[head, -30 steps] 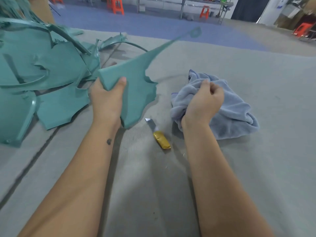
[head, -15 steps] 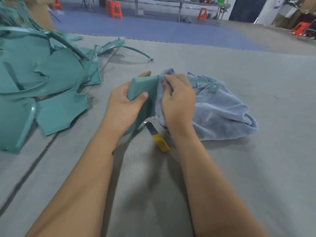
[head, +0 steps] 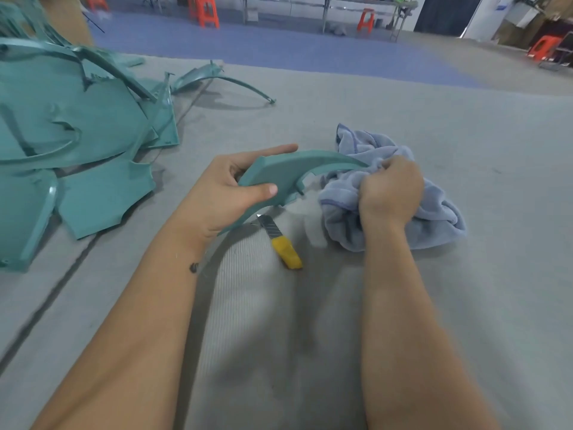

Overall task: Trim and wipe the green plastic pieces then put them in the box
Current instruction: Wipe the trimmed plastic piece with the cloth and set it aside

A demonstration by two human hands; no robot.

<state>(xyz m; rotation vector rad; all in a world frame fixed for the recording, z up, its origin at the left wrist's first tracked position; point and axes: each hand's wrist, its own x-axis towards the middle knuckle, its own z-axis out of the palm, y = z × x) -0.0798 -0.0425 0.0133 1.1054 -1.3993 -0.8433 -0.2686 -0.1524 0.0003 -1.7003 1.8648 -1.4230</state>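
While my left hand (head: 226,193) pinches the green piece (head: 288,175) above the mat's (head: 465,305) middle, my right hand (head: 391,189) bunches the blue cloth (head: 434,218) around its tip: wiping, I judge. Next I'd draw the cloth along it; no box shows, and the knife (head: 280,242) lies idle beneath.

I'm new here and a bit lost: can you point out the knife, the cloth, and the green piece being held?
utility knife (head: 286,252), head view, on its yellow handle.
blue cloth (head: 440,218), head view, on its bunched right side.
held green piece (head: 285,172), head view, on its broad curved face.
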